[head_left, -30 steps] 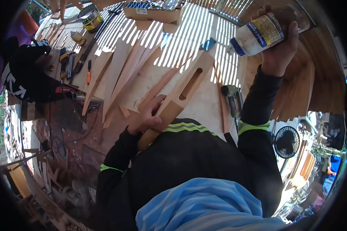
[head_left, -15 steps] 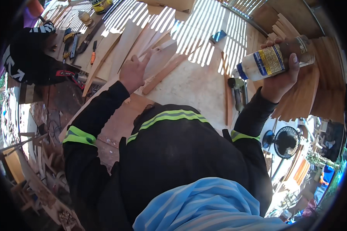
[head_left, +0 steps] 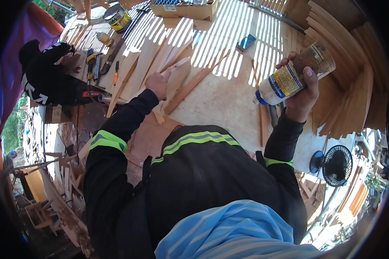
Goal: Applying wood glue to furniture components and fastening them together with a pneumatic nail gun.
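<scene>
My right hand [head_left: 304,88] is wrapped round a squeeze bottle [head_left: 285,84] with a yellow and blue label. The bottle is tilted, its blue-capped nozzle pointing down and to the left, and its wide end is see-through and brownish. My left hand [head_left: 157,85] is closed on a pale wooden board [head_left: 176,66], whose narrow edge faces up. Beneath and beside that board lie more flat boards [head_left: 145,58]. A long wooden strip [head_left: 194,84] rests on the worktable [head_left: 229,103] to the right of my left hand.
Another person [head_left: 52,77] in dark clothes is at the left. Near them lie an orange-handled tool [head_left: 116,73] and other tools. A phone [head_left: 246,42], a cardboard box [head_left: 190,9] and a paint can [head_left: 117,18] are farther back. Stacked wood slats [head_left: 345,95] and a fan [head_left: 337,165] stand right.
My left hand has closed from a pointing pose, and the board under it has turned onto its edge. The bottle has moved slightly left and nearer, its nozzle tipped lower. The view has shifted.
</scene>
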